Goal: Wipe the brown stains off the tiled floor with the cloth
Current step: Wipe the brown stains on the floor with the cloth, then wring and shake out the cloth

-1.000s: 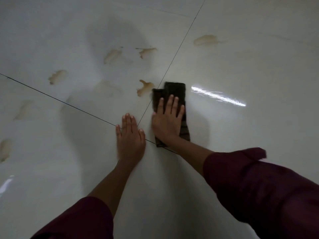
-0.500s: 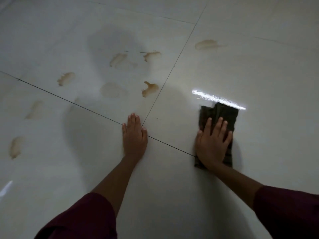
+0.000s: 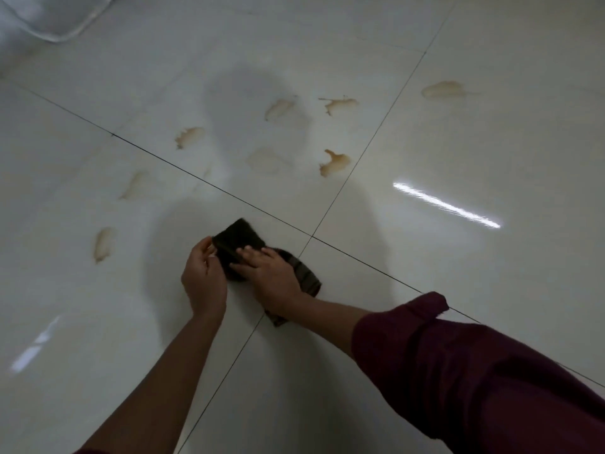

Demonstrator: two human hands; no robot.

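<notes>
A dark brown cloth (image 3: 240,239) lies on the pale tiled floor (image 3: 458,273) just left of where the grout lines cross. My right hand (image 3: 271,276) rests on top of it, fingers straight and pointing left. My left hand (image 3: 203,276) pinches the cloth's left edge, which is lifted and folded up. Several brown stains mark the tiles beyond: one (image 3: 334,162) near the grout line, two (image 3: 339,103) (image 3: 280,109) farther back, one (image 3: 443,89) at the right, and others (image 3: 189,136) (image 3: 103,244) to the left.
A white fabric object (image 3: 49,18) sits at the top left corner. A bright light reflection (image 3: 445,204) streaks the tile at the right. My shadow darkens the floor around the hands.
My right hand slid the cloth from the right tile leftward across the grout line. My left hand lifted off the floor and took hold of the cloth's edge.
</notes>
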